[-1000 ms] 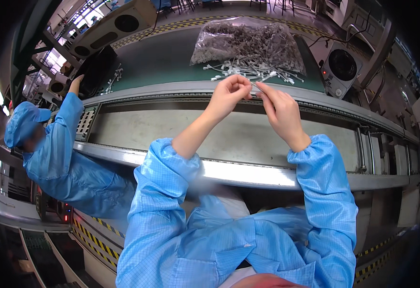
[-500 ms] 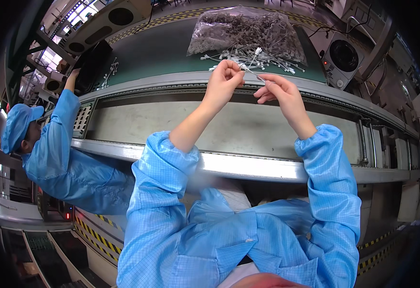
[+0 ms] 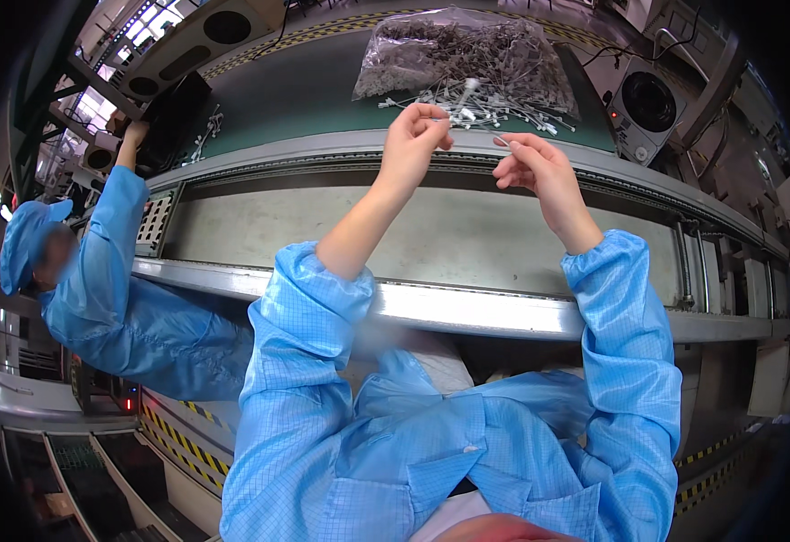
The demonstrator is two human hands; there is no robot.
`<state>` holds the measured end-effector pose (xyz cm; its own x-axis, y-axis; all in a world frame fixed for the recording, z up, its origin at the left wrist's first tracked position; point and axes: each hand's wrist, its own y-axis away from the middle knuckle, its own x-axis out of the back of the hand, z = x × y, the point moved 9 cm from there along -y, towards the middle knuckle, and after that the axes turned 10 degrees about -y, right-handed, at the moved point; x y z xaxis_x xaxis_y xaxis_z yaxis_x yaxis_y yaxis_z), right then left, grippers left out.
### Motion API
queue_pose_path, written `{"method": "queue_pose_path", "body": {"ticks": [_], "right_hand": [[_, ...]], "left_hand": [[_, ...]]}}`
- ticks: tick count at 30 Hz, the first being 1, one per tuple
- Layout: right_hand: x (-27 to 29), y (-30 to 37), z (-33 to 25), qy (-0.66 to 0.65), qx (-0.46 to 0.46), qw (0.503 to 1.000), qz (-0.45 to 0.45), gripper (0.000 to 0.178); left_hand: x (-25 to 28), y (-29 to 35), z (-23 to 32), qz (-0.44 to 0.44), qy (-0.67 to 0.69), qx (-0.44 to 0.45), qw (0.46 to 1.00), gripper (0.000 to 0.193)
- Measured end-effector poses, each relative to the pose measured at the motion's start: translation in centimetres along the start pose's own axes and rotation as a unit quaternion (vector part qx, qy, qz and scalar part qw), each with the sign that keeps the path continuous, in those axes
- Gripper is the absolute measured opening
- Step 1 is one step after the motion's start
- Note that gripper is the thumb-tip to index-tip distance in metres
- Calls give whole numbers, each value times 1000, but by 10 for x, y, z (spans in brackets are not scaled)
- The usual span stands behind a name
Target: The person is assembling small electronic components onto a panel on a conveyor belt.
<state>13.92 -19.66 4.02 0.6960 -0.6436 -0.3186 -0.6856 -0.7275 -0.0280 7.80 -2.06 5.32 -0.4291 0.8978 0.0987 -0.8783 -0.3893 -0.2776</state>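
Note:
In front of me, over the near edge of the belt, my left hand (image 3: 413,149) is closed, its thumb and fingertips pinched together on a thin cable. To its right, my right hand (image 3: 544,176) pinches the grey length of the same cable (image 3: 496,134) between thumb and forefinger, other fingers curled. A white connector (image 3: 471,85), smeared by motion, sticks up between the hands. Just beyond lies a loose pile of similar cables with white connectors (image 3: 539,120), spilling from a clear plastic bag (image 3: 386,68) full of them. What sits inside my left fingertips is partly hidden.
The green belt (image 3: 287,113) runs across, bordered by a metal rail (image 3: 323,149). A few cables (image 3: 205,135) lie at its left. A co-worker in blue (image 3: 106,271) reaches over it there. A fan-like unit (image 3: 645,104) stands at the right.
My hands have drawn slightly apart, the left going a little left and up, the right a little right. The upright white connector has shifted left and up and is blurred.

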Motion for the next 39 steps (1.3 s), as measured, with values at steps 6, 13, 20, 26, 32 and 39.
{"method": "queue_pose_path", "body": {"ticks": [6,13,20,26,32,39], "right_hand": [[32,-9,-36,26,113,991,65,29],[56,-14,-18,190,80,974,95,33],[12,-12,-18,178,110,978,-13,31],[24,-17,5,190,30,981,13,27],[33,-17,5,207,34,977,32,33],[20,-13,24,80,-66,994,-21,46]], "left_hand": [[41,-9,5,116,49,-19,992,17],[14,-11,-1,32,-29,-9,999,20],[7,-6,-14,-30,-106,39,993,19],[0,-7,-21,-74,-98,47,991,21],[-4,-4,-13,-58,-68,49,995,20],[-12,-2,-8,-104,-83,2,991,20]]}}
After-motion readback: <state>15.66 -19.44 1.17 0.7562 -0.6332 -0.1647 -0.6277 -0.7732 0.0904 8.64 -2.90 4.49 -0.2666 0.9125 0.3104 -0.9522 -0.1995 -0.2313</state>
